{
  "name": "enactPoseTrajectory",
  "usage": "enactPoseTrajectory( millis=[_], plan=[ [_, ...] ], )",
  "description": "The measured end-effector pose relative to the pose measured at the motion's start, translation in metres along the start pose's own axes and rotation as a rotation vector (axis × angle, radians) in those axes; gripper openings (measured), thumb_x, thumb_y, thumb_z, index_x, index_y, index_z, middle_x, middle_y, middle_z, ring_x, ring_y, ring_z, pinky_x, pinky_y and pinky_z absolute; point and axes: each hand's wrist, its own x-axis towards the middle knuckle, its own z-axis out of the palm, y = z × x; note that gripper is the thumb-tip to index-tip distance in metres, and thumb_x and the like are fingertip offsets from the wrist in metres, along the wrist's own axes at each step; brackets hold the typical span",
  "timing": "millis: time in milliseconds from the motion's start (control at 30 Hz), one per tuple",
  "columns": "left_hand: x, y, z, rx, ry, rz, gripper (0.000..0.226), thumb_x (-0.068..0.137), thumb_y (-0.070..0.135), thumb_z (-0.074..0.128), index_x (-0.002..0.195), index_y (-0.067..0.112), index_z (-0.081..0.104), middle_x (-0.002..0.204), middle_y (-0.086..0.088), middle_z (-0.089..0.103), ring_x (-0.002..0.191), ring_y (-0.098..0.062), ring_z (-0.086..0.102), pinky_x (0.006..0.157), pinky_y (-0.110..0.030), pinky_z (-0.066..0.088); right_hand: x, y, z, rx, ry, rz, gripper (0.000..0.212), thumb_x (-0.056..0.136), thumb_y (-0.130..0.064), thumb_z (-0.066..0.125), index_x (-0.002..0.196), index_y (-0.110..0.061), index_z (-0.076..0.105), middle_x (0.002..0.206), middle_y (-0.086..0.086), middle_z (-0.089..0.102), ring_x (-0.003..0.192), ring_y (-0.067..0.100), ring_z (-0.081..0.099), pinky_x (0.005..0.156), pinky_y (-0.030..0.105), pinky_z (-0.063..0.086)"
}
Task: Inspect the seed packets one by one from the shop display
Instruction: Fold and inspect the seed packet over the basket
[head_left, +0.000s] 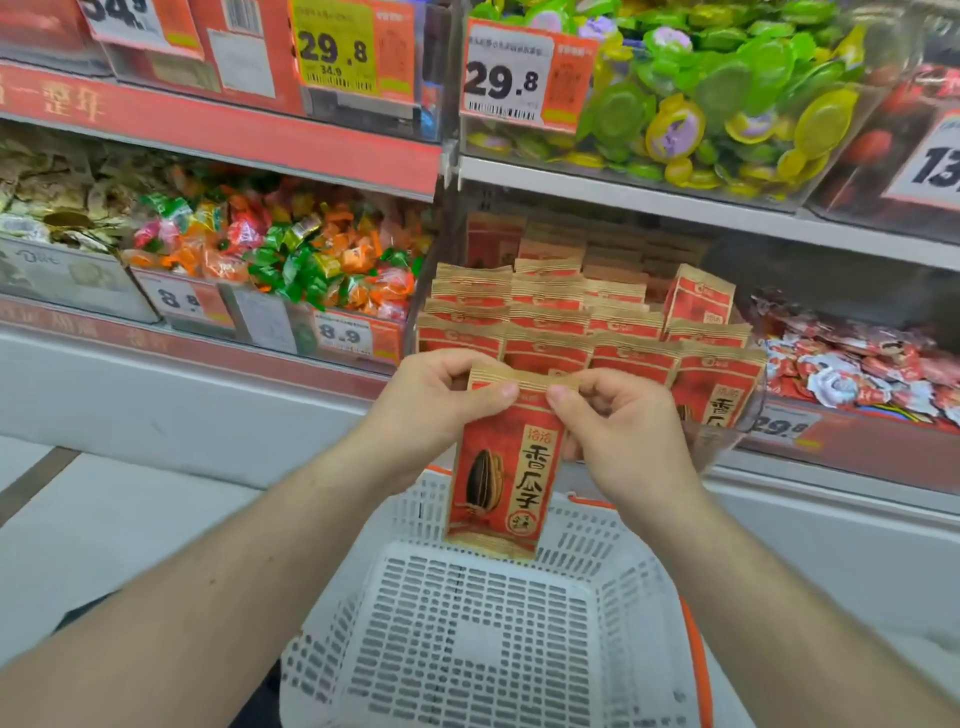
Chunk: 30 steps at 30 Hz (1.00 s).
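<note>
A red and tan sunflower seed packet (501, 470) hangs upright in front of me, its printed face toward the camera. My left hand (434, 402) pinches its top left corner between thumb and fingers. My right hand (621, 423) pinches the top right corner. Behind the hands, several rows of the same seed packets (587, 317) stand in a clear display bin on the shelf. The held packet is above the far rim of a white basket (613, 582).
The white plastic shopping basket with orange trim sits below my arms, nothing visible inside. Bins of wrapped candies (291, 254) lie to the left, red-and-white sweets (852, 369) to the right, green and yellow jelly cups (727, 98) above. Price tags line the shelf edges.
</note>
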Motion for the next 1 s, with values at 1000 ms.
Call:
enactPoseTrajectory(
  millis=[1000],
  plan=[
    [-0.002, -0.036, 0.002, 0.122, -0.218, -0.085, 0.029, 0.081, 0.019, 0.064, 0.108, 0.011, 0.069, 0.104, -0.002, 0.077, 0.098, -0.019, 0.073, 0.079, -0.026, 0.058, 0.001, 0.027, -0.012, 0.135, 0.021, -0.008, 0.016, 0.092, -0.009, 0.063, 0.078, -0.016, 0.066, 0.048, -0.015, 0.059, 0.046, -0.003, 0.054, 0.048, 0.012, 0.044]
  ],
)
